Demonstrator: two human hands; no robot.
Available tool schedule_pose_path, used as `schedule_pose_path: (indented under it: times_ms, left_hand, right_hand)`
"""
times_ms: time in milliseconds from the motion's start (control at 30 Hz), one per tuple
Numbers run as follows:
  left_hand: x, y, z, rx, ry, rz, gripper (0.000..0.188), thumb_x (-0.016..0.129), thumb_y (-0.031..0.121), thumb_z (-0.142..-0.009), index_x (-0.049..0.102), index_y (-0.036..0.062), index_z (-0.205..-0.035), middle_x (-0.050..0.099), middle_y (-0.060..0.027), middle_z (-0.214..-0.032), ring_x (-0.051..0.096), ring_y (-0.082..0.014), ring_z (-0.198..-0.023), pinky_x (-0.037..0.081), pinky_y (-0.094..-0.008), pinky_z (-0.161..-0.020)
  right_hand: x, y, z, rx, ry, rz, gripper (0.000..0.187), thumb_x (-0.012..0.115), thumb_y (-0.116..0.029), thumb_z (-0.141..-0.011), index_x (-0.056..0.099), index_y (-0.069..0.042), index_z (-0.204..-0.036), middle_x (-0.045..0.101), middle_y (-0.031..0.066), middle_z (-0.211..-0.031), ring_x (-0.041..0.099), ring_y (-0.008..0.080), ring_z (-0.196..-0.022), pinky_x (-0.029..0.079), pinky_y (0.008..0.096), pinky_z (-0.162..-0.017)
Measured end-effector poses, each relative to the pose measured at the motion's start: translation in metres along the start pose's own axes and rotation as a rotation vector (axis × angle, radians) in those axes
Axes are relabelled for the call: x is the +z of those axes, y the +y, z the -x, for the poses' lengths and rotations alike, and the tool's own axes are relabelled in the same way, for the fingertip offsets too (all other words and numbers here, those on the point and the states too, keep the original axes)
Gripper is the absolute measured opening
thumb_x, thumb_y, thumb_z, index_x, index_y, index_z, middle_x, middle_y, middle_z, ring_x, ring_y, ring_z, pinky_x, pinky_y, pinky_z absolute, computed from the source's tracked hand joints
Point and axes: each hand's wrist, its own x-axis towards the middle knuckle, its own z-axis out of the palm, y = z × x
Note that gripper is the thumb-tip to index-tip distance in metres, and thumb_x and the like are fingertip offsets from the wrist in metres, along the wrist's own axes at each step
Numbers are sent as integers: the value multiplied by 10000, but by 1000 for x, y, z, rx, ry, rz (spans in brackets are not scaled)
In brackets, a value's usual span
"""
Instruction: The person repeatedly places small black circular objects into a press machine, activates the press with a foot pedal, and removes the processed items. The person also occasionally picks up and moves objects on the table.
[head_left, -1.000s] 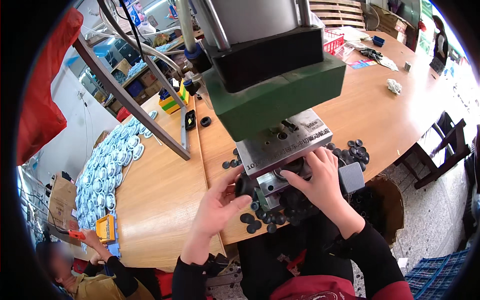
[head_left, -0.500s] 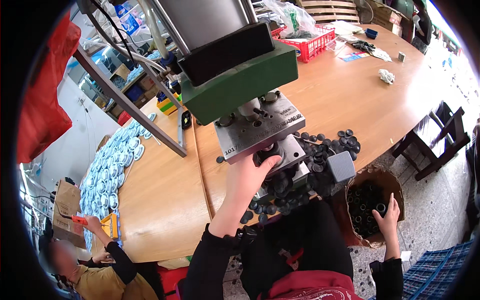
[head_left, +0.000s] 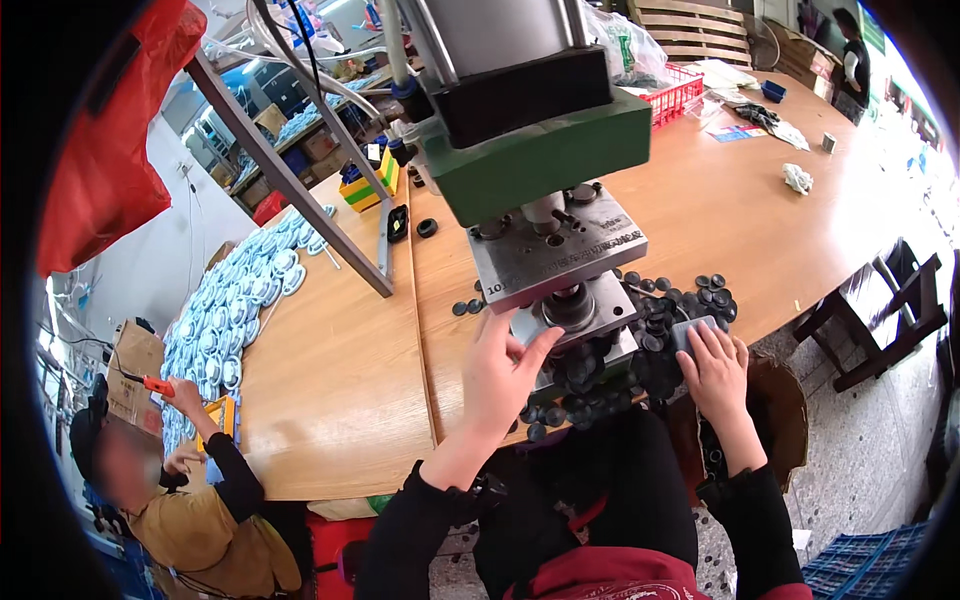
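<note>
While the upper metal plate stood raised at the centre of the frame, a gap gave access to the round dark part on the lower plate. Just beside that gap, the left hand was spread, thumb parted from fingers, apparently to keep the part within reach; some fingertips were hidden, and no held object could be made out. Right of centre, the right hand lay palm down, fingers extended over a grey box, a posture suited to pressing or steadying rather than gripping. Black discs were heaped against the plates, probably for short reaches. Above, a green block overhung the plates, seemingly as part of a press. At lower right, a cardboard box stood below table level, conveniently near the right hand. Pale-blue pieces covered the table at left, near a co-worker at lower left.
</note>
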Motion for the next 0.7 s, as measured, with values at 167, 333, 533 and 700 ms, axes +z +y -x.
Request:
schedule_pose_path:
  times_ms: [167, 333, 533, 700]
  left_hand:
    - [-53, -87, -30, -300, 0, -99, 304, 797, 162, -901, 707, 30, -1159, 717, -91, -1025, 629, -155, -658, 484, -309, -610]
    - [-43, -192, -93, -105, -291, -391, 364, 729, 214, -927, 679, 38, -1241, 740, -135, -1101, 723, -273, -874, 569, -396, -786]
    - [77, -227, -139, 161, -300, -501, 497, 661, 234, -962, 595, 248, -1455, 718, -151, -1141, 648, -361, -1180, 473, -464, -1050]
    - [130, -323, -152, 76, -245, -340, 262, 720, 321, -897, 626, 100, -1004, 696, -169, -990, 628, -418, -972, 475, -503, -874]
  right_hand:
    - [2, 1, 3, -14, 25, 2, 505, 606, -409, -1016, 634, -90, -1407, 598, 101, -1487, 501, 265, -1412, 271, 464, -1209]
    - [-19, 1, 11, -34, 59, -149, 496, 636, -282, -1003, 594, -63, -1446, 550, 172, -1521, 512, 341, -1377, 294, 484, -1194]
    - [-42, 2, 42, -9, 76, -106, 489, 679, -162, -966, 598, -39, -1432, 555, 190, -1513, 542, 348, -1323, 334, 473, -1160]
    - [-55, -11, 29, -95, 84, -156, 486, 662, -104, -954, 591, -5, -1425, 601, 181, -1457, 563, 357, -1283, 366, 458, -1133]
